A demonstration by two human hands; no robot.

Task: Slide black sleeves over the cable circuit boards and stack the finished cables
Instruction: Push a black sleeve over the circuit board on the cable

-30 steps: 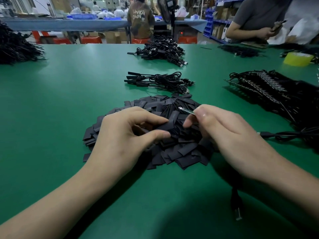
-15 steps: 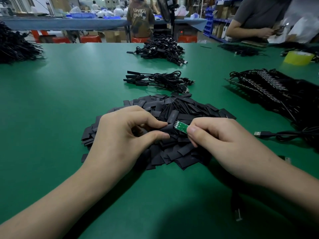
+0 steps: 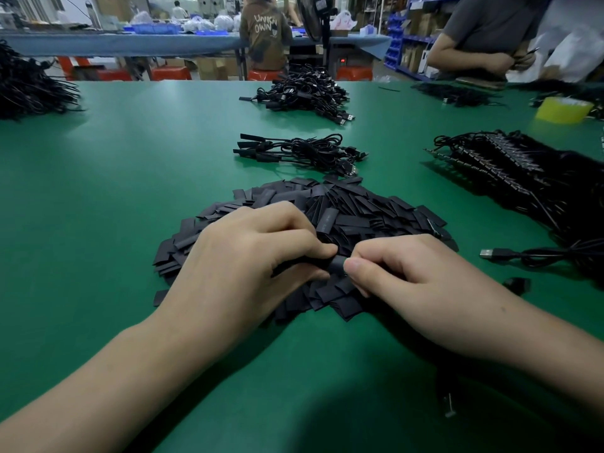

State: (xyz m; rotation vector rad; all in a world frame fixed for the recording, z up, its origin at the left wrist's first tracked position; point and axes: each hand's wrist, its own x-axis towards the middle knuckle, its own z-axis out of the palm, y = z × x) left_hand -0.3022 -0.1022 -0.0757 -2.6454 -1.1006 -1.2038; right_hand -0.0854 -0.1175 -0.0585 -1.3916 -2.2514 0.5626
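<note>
Work item: short black tubular sleeve, held just above the near part of the loose pile of flat black sleeves on the green bench.
Left hand: fingers and thumb curled, pinching the left end of the sleeve.
Right hand: fingers curled, thumb tip pressed against the right mouth of the sleeve, gripping what enters it.
Circuit board: not visible. It is probably inside the sleeve or under the right fingers, but the view does not show how far it is seated.
Long axis: the sleeve lies left to right across the view, nearly level, bridging the two hands.
Insertion direction (judgement): right to left along that axis, with the left hand as the stop and the right hand as the feed.
Step in hand (judgement): seating the sleeve over the board; stacking not yet begun.
Destination: small stack of finished black cables, straight ahead of the hands, beyond the sleeve pile, sleeved ends pointing left.
Nearer hand: both hands are about equally near the stack. The right hand is on the cable side, so it is the likelier carrier.
Orientation for placement (judgement): keep the sleeve axis left to right, since it already matches the stack.
Next supply: row of black cables with bare boards, to the right, nearer the right hand.
Risk (judgement): a skewed push may buckle the thin sleeve or leave the board edge exposed.
</note>
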